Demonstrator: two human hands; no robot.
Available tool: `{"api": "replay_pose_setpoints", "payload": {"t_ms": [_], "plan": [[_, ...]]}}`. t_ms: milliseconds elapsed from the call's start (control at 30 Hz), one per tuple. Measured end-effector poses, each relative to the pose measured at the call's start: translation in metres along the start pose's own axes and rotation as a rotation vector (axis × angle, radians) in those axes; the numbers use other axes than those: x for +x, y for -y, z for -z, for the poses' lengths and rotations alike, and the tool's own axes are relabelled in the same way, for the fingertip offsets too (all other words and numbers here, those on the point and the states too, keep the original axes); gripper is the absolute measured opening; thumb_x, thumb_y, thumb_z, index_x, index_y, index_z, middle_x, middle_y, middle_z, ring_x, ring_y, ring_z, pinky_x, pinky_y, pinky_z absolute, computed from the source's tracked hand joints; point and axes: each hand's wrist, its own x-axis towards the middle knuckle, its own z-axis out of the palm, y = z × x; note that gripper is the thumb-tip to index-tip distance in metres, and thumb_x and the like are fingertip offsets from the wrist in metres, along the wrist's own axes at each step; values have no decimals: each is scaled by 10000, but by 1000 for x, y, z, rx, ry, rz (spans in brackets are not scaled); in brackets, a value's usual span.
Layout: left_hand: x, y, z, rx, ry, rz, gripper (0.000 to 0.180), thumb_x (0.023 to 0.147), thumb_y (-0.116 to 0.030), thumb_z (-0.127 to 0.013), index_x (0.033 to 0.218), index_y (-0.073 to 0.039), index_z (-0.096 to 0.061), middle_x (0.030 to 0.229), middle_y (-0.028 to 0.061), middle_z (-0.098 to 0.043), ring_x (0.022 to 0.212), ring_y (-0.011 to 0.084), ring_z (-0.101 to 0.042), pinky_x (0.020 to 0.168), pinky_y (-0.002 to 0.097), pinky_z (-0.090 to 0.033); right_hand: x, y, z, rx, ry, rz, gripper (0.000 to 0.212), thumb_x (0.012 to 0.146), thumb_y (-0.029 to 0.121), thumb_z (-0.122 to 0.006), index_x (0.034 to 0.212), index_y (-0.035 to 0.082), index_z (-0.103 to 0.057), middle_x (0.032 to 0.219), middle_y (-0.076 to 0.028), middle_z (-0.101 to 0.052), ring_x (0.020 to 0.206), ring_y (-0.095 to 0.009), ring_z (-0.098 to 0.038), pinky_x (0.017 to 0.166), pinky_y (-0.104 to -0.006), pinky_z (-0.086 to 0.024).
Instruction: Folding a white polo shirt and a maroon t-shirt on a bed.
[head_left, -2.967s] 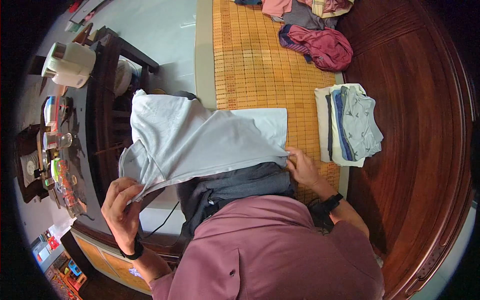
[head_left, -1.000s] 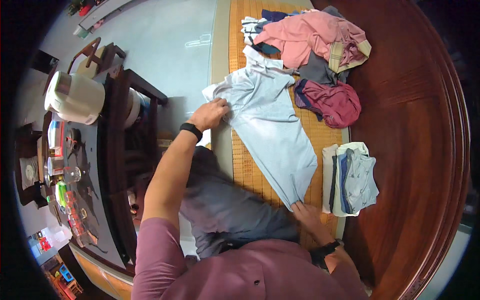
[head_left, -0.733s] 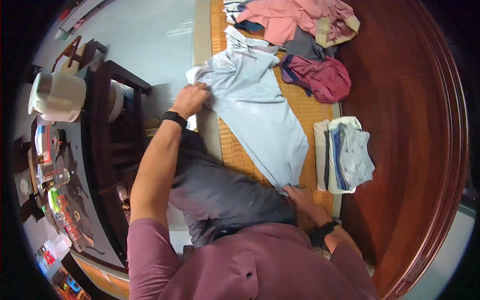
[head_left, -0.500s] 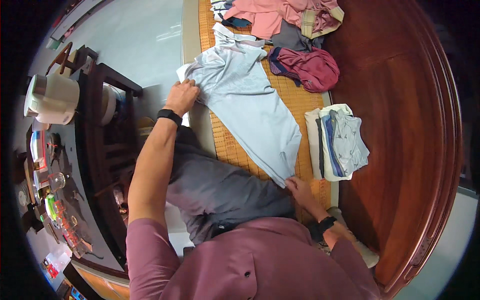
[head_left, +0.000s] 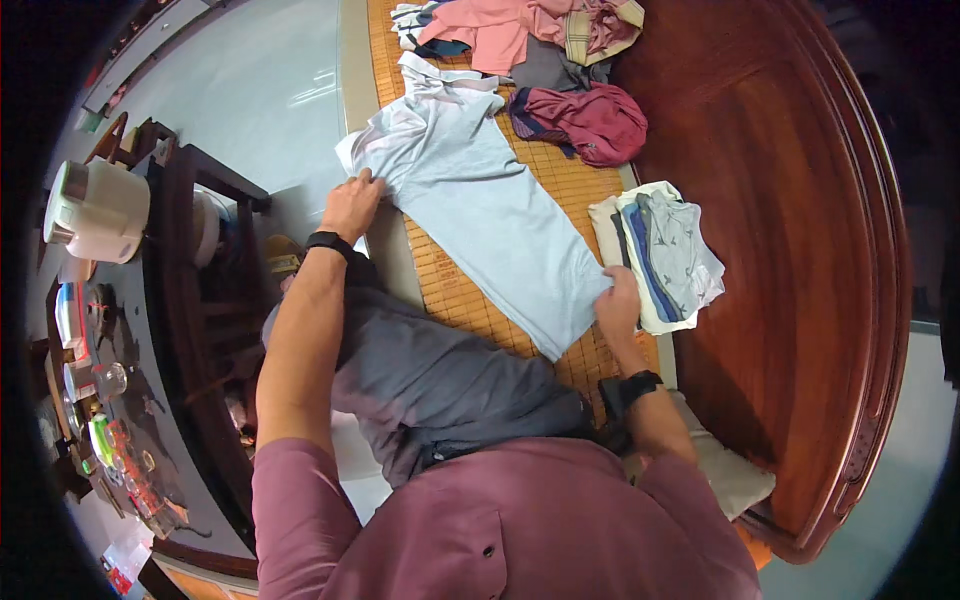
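Note:
A pale grey-blue polo shirt (head_left: 490,205) lies lengthwise on a woven bamboo mat (head_left: 437,268), its collar at the far end and its hem toward me. Creases run across its upper part. At the left edge, near the sleeve, my left hand (head_left: 352,203) is closed on the fabric. My right hand (head_left: 618,300) pinches the hem's right corner between thumb and fingers. Just beyond that hand, a stack of folded clothes (head_left: 668,255) in white, blue and grey sits on the right side of the mat.
Unfolded garments lie at the far end: a pink shirt (head_left: 500,30), a dark grey piece (head_left: 553,68) and a bunched dark red garment (head_left: 590,120). A tall wooden backrest (head_left: 760,200) borders the right. On the left, a dark table (head_left: 185,400) carries a white appliance (head_left: 105,212) and jars.
My right hand has moved from the near hem corner up and right to the other corner. The hem now spreads wider and flatter. My left hand keeps its hold at the sleeve.

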Motion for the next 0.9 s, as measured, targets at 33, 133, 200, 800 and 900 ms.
{"api": "replay_pose_setpoints", "payload": {"t_ms": [33, 133, 200, 800, 900], "plan": [[1, 1, -1, 17, 4, 2, 115, 895, -80, -650, 1007, -93, -666, 1046, 114, -645, 940, 305, -734, 772, 427, -617, -3, -7, 7, -21, -30, -64, 298, 868, 11, -639, 1162, 63, -631, 1200, -140, -661, 1112, -380, -645, 879, -467, -546], [-1, 0, 1, 45, 5, 7, 114, 901, -96, -645, 1012, -99, -666, 1028, 108, -645, 936, 299, -732, 777, 425, -616, -22, -7, 31, -175, 70, 38, 270, 886, 2, -619, 1151, 51, -641, 1196, -153, -663, 1101, -384, -643, 892, -483, -535], [-4, 0, 2, 50, 0, 17, 110, 900, -102, -645, 1008, -102, -668, 1027, 105, -648, 937, 295, -730, 781, 427, -615, -33, 11, 47, -235, -6, 186, 254, 912, 35, -613, 1165, 44, -636, 1181, -158, -662, 1077, -380, -641, 895, -486, -530], [-6, -16, 19, 66, 83, 91, 80, 885, -124, -645, 909, -133, -720, 971, 73, -725, 915, 272, -748, 852, 438, -544, -60, 41, 14, 54, 692, 641, 197, 970, 271, -665, 981, 78, -704, 887, -150, -671, 846, -370, -697, 722, -482, -558], [15, -18, 49, -36, 40, 108, 189, 888, -107, -630, 1055, -115, -718, 1064, 76, -694, 1039, 255, -704, 888, 454, -540, 2, 56, 10, 184, 424, 567, 211, 951, 262, -712, 964, 54, -747, 894, -134, -721, 817, -352, -707, 727, -461, -562]]}}
